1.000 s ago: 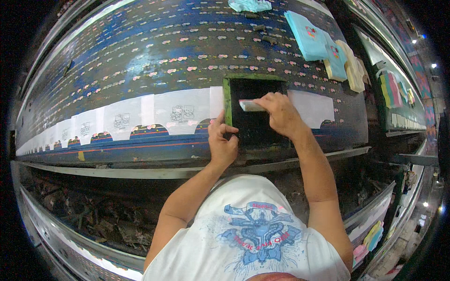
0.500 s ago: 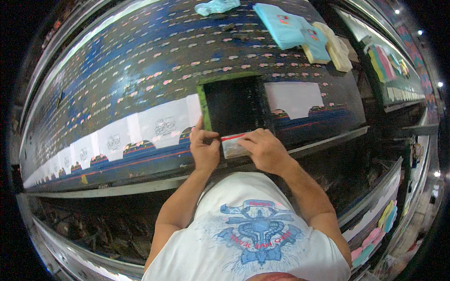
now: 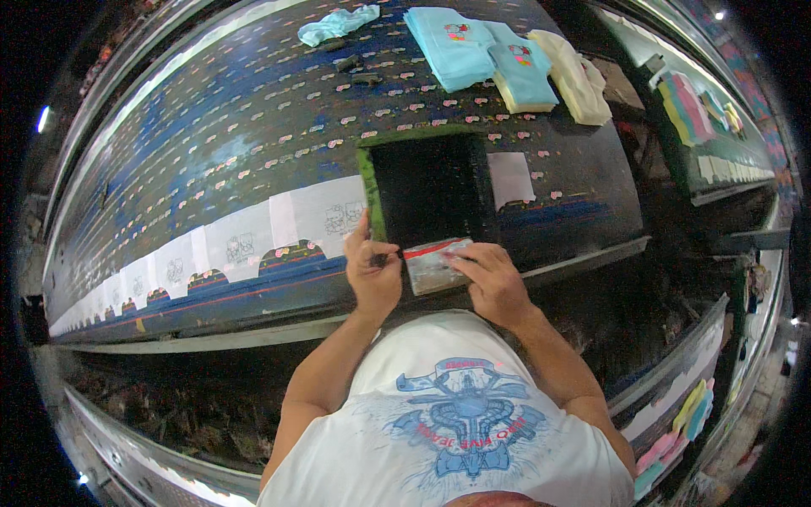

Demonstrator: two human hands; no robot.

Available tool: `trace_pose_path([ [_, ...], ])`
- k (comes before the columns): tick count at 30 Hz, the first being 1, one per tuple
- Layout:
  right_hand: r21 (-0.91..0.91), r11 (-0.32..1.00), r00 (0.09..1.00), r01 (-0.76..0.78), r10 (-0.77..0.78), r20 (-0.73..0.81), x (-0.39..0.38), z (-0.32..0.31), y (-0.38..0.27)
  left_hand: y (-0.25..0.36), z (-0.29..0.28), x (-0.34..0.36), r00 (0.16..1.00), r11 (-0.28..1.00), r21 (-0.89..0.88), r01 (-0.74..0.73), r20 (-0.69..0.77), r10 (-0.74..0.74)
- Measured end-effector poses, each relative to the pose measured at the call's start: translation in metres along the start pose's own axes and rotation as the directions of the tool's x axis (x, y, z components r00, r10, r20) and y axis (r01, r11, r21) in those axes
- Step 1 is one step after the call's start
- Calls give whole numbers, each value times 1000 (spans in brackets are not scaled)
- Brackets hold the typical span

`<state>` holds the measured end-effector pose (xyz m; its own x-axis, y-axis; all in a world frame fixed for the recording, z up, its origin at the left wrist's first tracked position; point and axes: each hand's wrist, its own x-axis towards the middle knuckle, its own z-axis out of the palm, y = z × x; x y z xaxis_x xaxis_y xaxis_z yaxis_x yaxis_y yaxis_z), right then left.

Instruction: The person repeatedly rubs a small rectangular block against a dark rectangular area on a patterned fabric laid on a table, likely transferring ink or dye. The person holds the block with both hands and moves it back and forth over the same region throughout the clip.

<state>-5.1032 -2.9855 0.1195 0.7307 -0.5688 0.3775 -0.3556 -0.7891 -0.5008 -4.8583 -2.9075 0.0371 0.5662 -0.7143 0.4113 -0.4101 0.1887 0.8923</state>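
A screen frame (image 3: 431, 182) with green tape and a dark inked middle lies over a row of white fabric pieces (image 3: 287, 215), several bearing line drawings. My left hand (image 3: 372, 266) grips its lower left side, index finger along the edge, other fingers curled. At the frame's bottom, my right hand (image 3: 490, 283) is closed on a pale squeegee (image 3: 431, 270) with a red strip, held crosswise with the fingertips on its top. A partly hidden white piece (image 3: 511, 177) shows just right of the frame.
The long dark printing table (image 3: 228, 144) curves across the view. Folded light blue (image 3: 448, 51) and cream cloths (image 3: 579, 80) lie at its far right; a crumpled blue cloth (image 3: 338, 25) and small dark objects are at the back. Another table with coloured stacks (image 3: 684, 110) stands further right.
My right hand has drawn the squeegee down to the frame's lower edge. The frame has shifted right along the row, covering more of the right-hand white piece, with my left hand still on it.
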Motion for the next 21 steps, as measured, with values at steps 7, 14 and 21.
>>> trace_pose_path([
  [7,-7,999,998,53,-53,17,-34,-34,60,1,70,-14,999,999,1,54,-4,-54],
  [14,-56,985,981,166,-159,113,-22,-50,78,12,86,-16,981,981,-31,192,-9,-192],
  [21,-44,980,942,194,-174,285,9,-69,79,8,87,-14,975,975,-35,221,6,-221],
])
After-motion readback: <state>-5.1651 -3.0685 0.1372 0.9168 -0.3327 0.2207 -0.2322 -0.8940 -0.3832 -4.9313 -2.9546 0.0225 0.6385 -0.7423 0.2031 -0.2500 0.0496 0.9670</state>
